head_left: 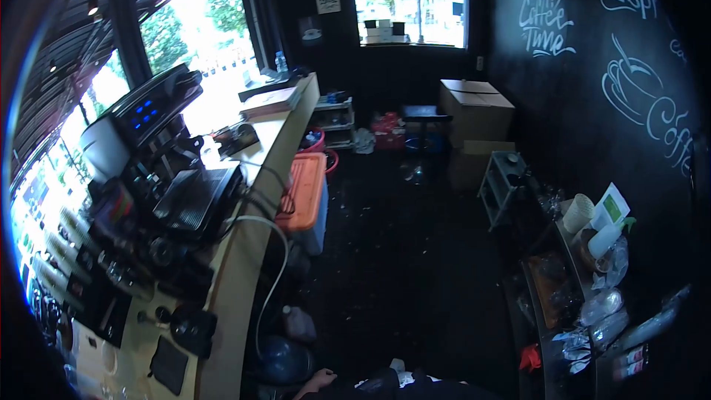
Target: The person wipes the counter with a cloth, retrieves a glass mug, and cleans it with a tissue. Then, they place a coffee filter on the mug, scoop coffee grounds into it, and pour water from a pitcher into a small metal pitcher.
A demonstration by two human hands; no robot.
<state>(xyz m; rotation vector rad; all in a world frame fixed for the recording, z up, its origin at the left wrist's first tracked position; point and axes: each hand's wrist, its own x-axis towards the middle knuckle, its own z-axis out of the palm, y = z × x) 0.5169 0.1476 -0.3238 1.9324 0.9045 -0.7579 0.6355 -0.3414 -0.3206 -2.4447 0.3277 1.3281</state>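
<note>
At the bottom edge, my left hand point(318, 382) shows only in part, low beside my dark clothing. Its fingers are too small and dim to read, and I see nothing held in it. A large round blue bottle point(285, 361) stands on the floor just left of this hand. Behind that bottle is a pale plastic jug point(298, 323). My right hand does not show. On the wooden counter point(231, 304) to my left stands an espresso machine point(159, 152) with blue lights. A black tamping mat point(169, 365) lies nearer to me on the counter.
A white hose point(285, 252) hangs off the counter's edge. Beyond it stands a storage box with an orange lid point(302, 196). Cardboard boxes point(478, 107) are stacked at the back. Along the right wall, a shelf holds cups point(579, 213) and plastic-wrapped items point(601, 307). Dark floor point(400, 267) runs between.
</note>
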